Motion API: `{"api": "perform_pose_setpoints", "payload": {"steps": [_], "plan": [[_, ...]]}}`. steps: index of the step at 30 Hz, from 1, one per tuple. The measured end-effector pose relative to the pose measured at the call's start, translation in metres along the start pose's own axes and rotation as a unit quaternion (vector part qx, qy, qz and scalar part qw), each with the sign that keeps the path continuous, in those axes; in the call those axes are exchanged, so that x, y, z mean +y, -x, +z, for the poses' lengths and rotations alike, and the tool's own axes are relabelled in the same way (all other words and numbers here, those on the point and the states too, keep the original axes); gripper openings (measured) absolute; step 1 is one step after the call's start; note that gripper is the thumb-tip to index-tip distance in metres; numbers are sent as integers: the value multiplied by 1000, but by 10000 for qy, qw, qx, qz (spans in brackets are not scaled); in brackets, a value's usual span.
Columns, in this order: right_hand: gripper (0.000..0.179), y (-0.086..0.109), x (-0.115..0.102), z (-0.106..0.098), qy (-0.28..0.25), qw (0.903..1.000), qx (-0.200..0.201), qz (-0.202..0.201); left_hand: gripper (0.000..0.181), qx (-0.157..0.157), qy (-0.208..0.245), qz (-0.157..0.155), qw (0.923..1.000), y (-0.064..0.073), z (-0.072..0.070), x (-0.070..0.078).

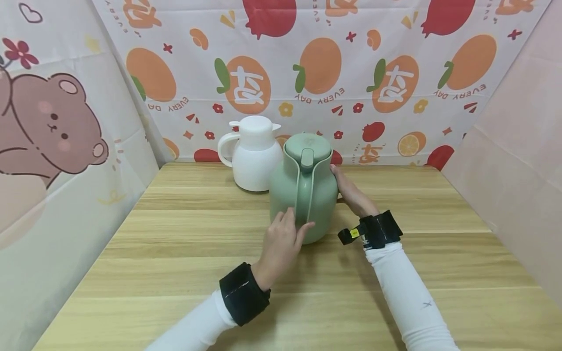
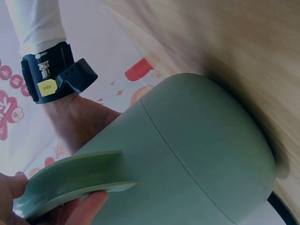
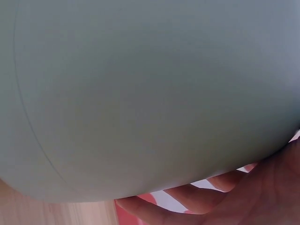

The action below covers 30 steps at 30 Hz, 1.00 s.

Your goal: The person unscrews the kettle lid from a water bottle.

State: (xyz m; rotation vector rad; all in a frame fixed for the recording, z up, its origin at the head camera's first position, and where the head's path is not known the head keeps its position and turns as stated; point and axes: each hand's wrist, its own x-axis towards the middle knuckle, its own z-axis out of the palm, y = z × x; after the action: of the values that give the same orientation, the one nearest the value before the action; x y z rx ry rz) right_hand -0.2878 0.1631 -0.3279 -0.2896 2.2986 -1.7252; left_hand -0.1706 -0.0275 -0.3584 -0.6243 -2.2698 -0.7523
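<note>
A pale green thermos jug (image 1: 322, 204) stands upright on the table, its lidded top and handle turned toward me. My left hand (image 1: 281, 241) is at the lower part of the handle. In the left wrist view, its fingers (image 2: 89, 206) curl round the handle (image 2: 75, 176) from one side, with the thumb on the other. My right hand (image 1: 353, 195) lies against the right side of the jug. In the right wrist view, its fingers (image 3: 194, 197) reach spread along the curved body, fingertips at the surface. The far side of the jug is hidden.
A white thermos jug (image 1: 252, 165) stands just behind and left of the green one, partly covered by it. Both are on a wooden table (image 1: 175, 253). A fruit-patterned cloth (image 1: 281, 73) hangs behind, and a bear-print cloth (image 1: 52, 122) borders the left side.
</note>
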Motion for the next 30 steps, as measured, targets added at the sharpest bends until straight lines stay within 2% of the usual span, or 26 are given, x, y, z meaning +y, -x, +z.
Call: {"api": "perform_pose_setpoints", "payload": {"steps": [14,30], "plan": [[76,8,1,5,33,9999,9,-94,57,111,-91,141,9998,10,-5,5],[72,13,0,9,-21,10000,-4,-88,58,141,-75,135,9998,16,-8,10]]}}
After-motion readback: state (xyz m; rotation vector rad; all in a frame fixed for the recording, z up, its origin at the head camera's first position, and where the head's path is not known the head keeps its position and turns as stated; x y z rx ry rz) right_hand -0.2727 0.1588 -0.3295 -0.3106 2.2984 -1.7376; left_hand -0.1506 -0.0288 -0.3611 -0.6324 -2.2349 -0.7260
